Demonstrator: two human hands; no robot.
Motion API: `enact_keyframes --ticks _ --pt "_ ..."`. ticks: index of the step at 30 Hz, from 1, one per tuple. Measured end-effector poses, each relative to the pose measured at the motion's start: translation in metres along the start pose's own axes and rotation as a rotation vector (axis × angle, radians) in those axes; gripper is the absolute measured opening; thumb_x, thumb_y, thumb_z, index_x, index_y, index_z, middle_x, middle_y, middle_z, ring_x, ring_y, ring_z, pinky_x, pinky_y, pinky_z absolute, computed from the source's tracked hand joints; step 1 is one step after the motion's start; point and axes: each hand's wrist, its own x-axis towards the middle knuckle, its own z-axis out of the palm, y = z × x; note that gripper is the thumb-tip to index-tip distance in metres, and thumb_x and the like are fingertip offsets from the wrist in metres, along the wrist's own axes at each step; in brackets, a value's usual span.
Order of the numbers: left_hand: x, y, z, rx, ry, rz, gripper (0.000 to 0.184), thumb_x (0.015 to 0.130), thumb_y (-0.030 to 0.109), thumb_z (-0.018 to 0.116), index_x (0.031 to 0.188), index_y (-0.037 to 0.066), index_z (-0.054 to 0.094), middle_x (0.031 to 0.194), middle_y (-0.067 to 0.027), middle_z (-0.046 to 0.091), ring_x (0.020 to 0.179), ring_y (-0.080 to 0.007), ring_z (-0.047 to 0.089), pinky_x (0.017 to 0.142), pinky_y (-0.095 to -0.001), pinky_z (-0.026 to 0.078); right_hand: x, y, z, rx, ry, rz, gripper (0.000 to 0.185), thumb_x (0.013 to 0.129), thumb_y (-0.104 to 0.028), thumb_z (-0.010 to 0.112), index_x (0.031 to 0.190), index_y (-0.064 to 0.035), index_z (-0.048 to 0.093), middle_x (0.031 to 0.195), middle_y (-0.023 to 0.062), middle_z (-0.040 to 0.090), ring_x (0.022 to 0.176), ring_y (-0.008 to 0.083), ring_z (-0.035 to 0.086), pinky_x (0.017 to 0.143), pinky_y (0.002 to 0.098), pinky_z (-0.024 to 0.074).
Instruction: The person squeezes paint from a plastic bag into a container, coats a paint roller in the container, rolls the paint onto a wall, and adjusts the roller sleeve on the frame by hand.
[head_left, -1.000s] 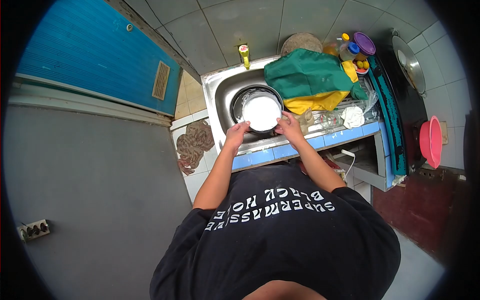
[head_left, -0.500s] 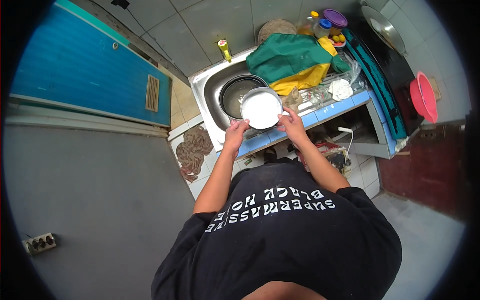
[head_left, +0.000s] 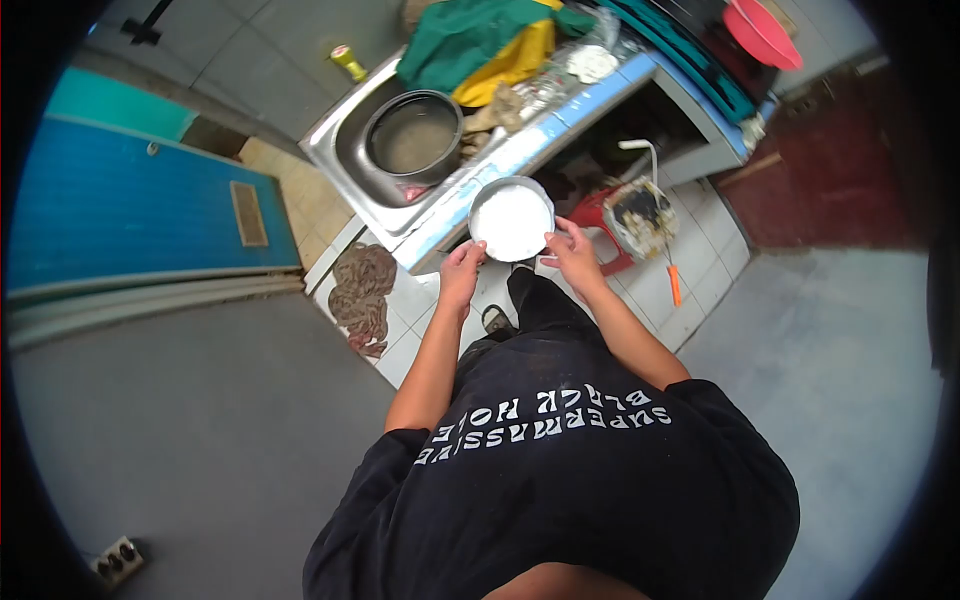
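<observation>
A round grey metal pot (head_left: 511, 184) with white contents is held level between both my hands, in front of the counter edge. My left hand (head_left: 463, 272) pinches its near left rim. At the near right side, my right hand (head_left: 575, 255) grips the rim with thumb and fingers. What the white contents are, I cannot make out. Beyond the pot, a large dark basin (head_left: 459, 122) holding cloudy water sits in the steel sink (head_left: 345, 165). A small pink thing (head_left: 413, 192) lies at the sink's near edge.
Green and yellow cloth (head_left: 465, 45) covers part of the counter (head_left: 570, 110). A yellow-topped tap (head_left: 348, 62) stands behind the sink. Below, a red container (head_left: 598, 215) and a bucket of scraps (head_left: 645, 225) stand on the floor. A crumpled brown rag (head_left: 362, 290) lies to the left.
Both hands have brought the pot back from over the sink to in front of the counter. The view has turned, showing more floor and my feet.
</observation>
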Motion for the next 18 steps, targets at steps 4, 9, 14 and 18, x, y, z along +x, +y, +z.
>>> enact_keyframes --ticks 4,9,14,18 --pt "-0.005 -0.041 0.027 0.117 -0.162 -0.111 0.031 0.084 0.042 0.062 0.101 0.016 0.067 0.087 0.0061 0.061 0.084 -0.0075 0.051 0.073 -0.0295 0.035 -0.038 0.025 -0.047 0.038 0.123 0.022 0.054 0.091 -0.019 0.061 0.137 -0.0022 0.038 0.111 0.0141 0.062 0.093 0.017 0.062 0.074 0.0304 0.0543" --pt "-0.006 -0.059 0.085 0.283 -0.308 -0.132 0.032 0.083 0.04 0.063 0.103 0.015 0.067 0.091 0.0046 0.062 0.089 -0.0093 0.053 0.075 -0.031 0.037 -0.073 0.037 -0.109 0.093 0.266 0.068 0.056 0.091 -0.018 0.061 0.138 -0.0025 0.037 0.109 0.0141 0.063 0.092 0.0189 0.063 0.073 0.03 0.0542" --pt "-0.01 -0.061 0.154 0.387 -0.334 -0.178 0.027 0.083 0.032 0.064 0.097 0.009 0.068 0.088 0.0028 0.063 0.084 -0.009 0.053 0.076 -0.0277 0.039 -0.083 0.051 -0.172 0.165 0.323 0.13 0.059 0.091 -0.02 0.061 0.141 -0.0043 0.033 0.112 0.0152 0.061 0.096 0.0216 0.063 0.077 0.0327 0.0534" --pt "0.002 -0.085 0.206 0.427 -0.288 -0.186 0.022 0.084 0.023 0.063 0.088 0.003 0.069 0.081 0.0009 0.063 0.077 -0.0084 0.053 0.073 -0.0237 0.041 -0.083 0.064 -0.231 0.088 0.363 0.194 0.065 0.089 -0.031 0.063 0.141 -0.0049 0.033 0.116 0.0145 0.06 0.1 0.0244 0.061 0.079 0.0353 0.0524"
